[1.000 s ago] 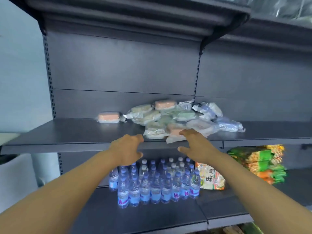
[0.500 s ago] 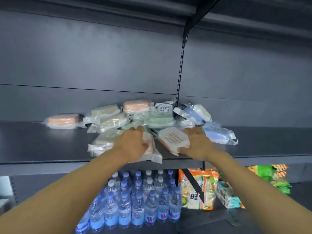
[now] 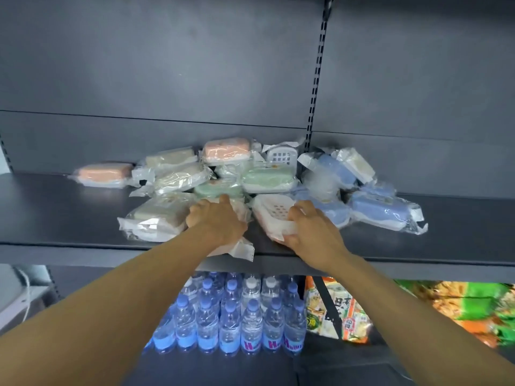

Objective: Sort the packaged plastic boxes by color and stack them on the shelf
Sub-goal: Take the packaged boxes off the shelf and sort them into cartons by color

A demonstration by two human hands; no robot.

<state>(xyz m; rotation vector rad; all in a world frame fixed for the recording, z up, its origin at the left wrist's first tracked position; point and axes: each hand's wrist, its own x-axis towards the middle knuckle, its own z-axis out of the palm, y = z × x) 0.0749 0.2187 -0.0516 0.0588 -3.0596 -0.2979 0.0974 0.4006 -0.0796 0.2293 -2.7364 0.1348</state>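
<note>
Left hand (image 3: 216,221) on pink box (image 3: 237,247), right hand (image 3: 310,228) gripping perforated box (image 3: 274,211)

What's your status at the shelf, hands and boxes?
Left hand gripping a wrapped pink box at shelf edge. Right hand gripping pink box, grid side up. Mixed-color pile unsorted behind.

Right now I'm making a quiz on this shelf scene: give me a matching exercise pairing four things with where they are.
Things:
1. lone pink box
2. blue box
3. water bottles
4. holed box

Places:
A. lower shelf, under the arms
B. under the right hand
C. left of the heap, apart
D. right end of the heap

Pairs: 1-C, 2-D, 3-A, 4-B
</note>
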